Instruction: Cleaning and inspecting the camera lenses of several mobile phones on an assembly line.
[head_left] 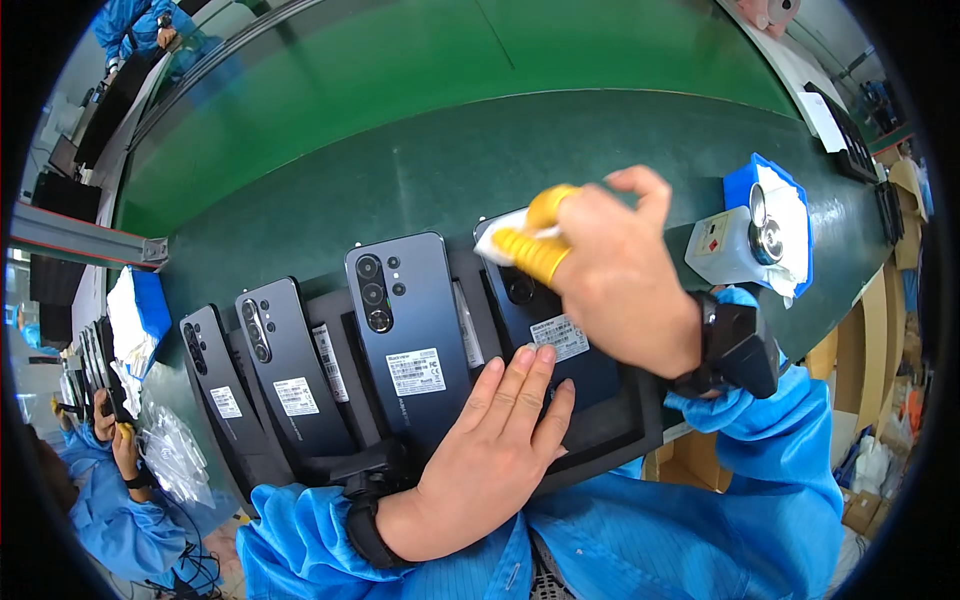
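My right hand (620,275), with yellow finger cots on its thumb and forefinger, pinches a white wipe (492,240). The wipe presses on the top camera end of the rightmost dark blue smartphone (592,378), which lies back side up. Fingers stretched out, my left hand (485,440) rests flat on the lower part of that phone, beside its white label (560,337). To the left lie three more phones, also back up with white labels: one in the middle (415,325), another (290,365) and the leftmost (220,370). The wipe and right hand hide part of the rightmost phone.
The phones sit in a black foam tray (645,405) on a green table (390,165). At right stand a white bottle with a metal top (720,248) and a blue bin of white wipes (742,185). Another blue bin (152,305) stands left, near a co-worker (120,500).
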